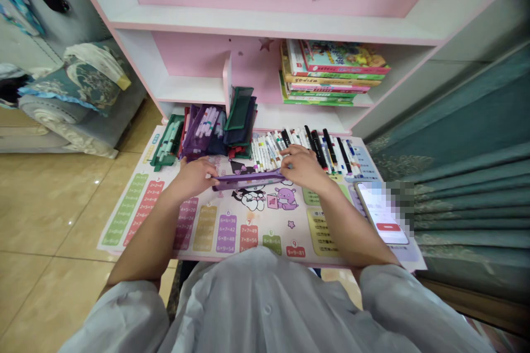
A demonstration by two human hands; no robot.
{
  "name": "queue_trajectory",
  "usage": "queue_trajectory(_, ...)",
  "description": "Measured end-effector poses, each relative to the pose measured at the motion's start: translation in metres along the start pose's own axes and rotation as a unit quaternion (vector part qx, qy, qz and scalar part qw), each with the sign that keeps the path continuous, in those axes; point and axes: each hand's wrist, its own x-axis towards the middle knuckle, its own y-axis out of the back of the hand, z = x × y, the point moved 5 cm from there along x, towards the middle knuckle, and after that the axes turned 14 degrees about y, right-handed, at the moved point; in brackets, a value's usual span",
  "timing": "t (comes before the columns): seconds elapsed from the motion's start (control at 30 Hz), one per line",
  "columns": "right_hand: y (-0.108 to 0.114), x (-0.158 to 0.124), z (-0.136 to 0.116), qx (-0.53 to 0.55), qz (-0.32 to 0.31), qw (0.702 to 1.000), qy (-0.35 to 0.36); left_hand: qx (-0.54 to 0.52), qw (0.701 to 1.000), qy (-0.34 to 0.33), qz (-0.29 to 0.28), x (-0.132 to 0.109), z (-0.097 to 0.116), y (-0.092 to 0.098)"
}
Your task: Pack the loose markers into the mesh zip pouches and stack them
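Observation:
A purple zip pouch (248,178) is stretched sideways over the printed desk mat. Its left end is pinched in the fingers of my left hand (194,177). My right hand (304,168) grips the right end, beside a row of markers. Those loose markers (267,153), mostly white with several black ones among them, lie side by side behind and to the right of the pouch. Behind my left hand, an open purple pouch (194,140) holds light-coloured markers, and a green pouch (168,149) with more markers lies left of it.
Dark green and navy pouches (240,116) are piled by the shelf divider. Books (331,74) are stacked on the pink and white shelf (199,88). A phone (381,215) with a lit screen lies at the desk's right, near a teal curtain (464,176).

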Motion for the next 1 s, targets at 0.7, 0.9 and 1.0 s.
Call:
queue_trajectory(0.7,0.013,-0.003,0.009,-0.015,0.007,0.999,-0.043,0.013,1.000,0.006,0.006,0.001,-0.005,-0.002)
queue_trajectory(0.9,0.016,-0.004,0.016,-0.038,0.011,0.998,-0.052,0.011,0.999,0.031,0.006,0.000,-0.003,0.001)
queue_trajectory(1.0,0.016,-0.004,0.018,-0.042,0.017,0.998,-0.045,0.008,0.999,0.032,0.003,0.000,-0.003,0.001)
